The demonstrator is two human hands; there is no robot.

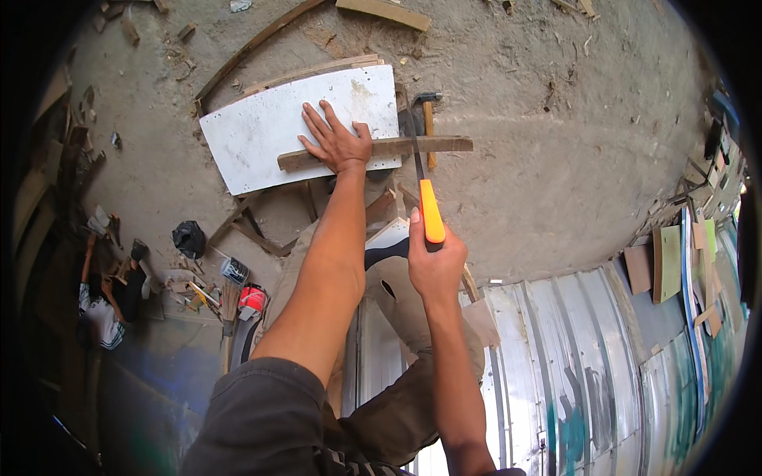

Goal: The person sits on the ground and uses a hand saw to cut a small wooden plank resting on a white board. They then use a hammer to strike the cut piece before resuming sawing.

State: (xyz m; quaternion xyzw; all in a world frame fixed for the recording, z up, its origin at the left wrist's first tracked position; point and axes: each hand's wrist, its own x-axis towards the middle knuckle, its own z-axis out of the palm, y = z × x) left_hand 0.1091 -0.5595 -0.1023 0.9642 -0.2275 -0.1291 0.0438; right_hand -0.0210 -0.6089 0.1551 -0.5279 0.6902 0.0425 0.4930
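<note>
while left hand [337, 144] presses wood [393, 146], right hand [438, 263] grips saw [429, 200]

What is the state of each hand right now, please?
Left hand: open, fingers spread, lying across the wood strip and the white board.
Right hand: closed, holding the saw.

My saw [429, 197] has a smooth plastic handle [431, 216] and metal blade [419, 165]; my stick [393, 146] is rough wood, the board [266, 143] scuffed and matt, the sheeting [520, 333] shiny metal.
</note>
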